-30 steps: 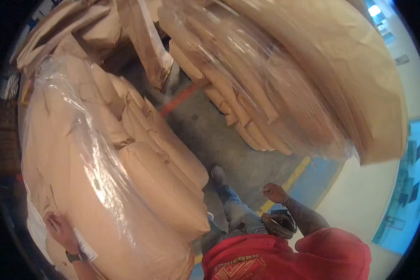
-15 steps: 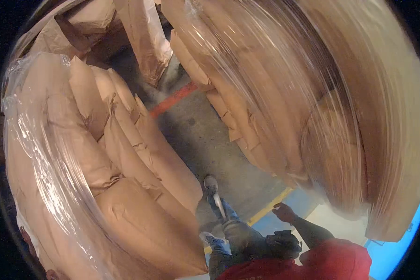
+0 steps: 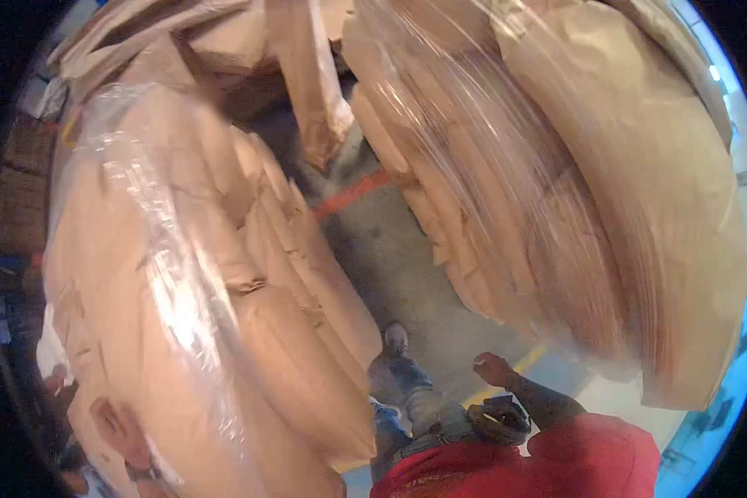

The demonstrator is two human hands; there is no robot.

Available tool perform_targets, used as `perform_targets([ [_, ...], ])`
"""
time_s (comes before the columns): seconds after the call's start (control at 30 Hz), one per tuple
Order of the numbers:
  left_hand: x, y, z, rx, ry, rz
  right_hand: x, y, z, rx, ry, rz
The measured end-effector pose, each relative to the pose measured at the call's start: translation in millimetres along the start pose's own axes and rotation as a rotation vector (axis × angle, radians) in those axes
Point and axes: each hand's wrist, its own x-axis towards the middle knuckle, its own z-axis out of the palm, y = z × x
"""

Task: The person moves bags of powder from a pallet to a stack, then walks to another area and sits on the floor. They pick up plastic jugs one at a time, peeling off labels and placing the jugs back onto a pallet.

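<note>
A tall stack of plump brown paper sacks (image 3: 307, 365), partly covered with shiny clear plastic film (image 3: 162, 220), bulges up on my left. My left hand (image 3: 123, 430) lies against the outer side of this stack with its fingers extended. My right hand (image 3: 494, 369) hangs beside my body with its fingers curled in and nothing visible in them. It is nearest to a second film-wrapped stack of brown sacks (image 3: 506, 216) on my right and stays apart from it.
A concrete floor (image 3: 386, 257) runs between the two stacks, crossed by a red stripe (image 3: 353, 194). A yellow line (image 3: 529, 358) lies near my right hand. More brown paper (image 3: 307, 91) hangs at the far end. Partly hidden skin and clothing show at the lower left edge.
The view has shifted, and both stacks sit differently in it. My left hand now shows clearly on the left stack. My right hand has moved slightly left in view, its fingers more curled.
</note>
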Motion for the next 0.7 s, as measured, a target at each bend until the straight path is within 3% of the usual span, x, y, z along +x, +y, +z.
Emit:
perform_targets([
  [0.03,0,5,9,0.006,0.071,0.035,3,-25,-9,-0.014,0.020,-0.017],
  [0.07,0,-9,10,0.164,0.075,0.226,7,-36,-12,-0.052,0.001,-0.024],
  [0.13,4,30,13,0.052,0.034,0.037,17,-35,-15,-0.147,-0.059,-0.072],
  [0.17,3,43,15,0.021,0.017,-0.050,24,-18,-9,-0.197,-0.024,-0.225],
  [0.2,8,42,23,0.171,0.146,0.199,33,-43,-14,-0.247,0.008,-0.388],
  [0.23,4,44,19,0.034,0.076,0.097,35,-64,-18,-0.065,-0.012,-0.229],
  [0.27,5,51,21,0.003,0.140,0.155,15,-112,-35,0.106,-0.037,-0.062],
  [0.53,3,74,6,-0.050,0.149,0.121,-65,-317,-54,-0.010,0.183,-0.693],
  [0.7,-1,68,2,-0.170,0.239,0.172,-136,-414,-23,0.093,0.351,-0.969],
])
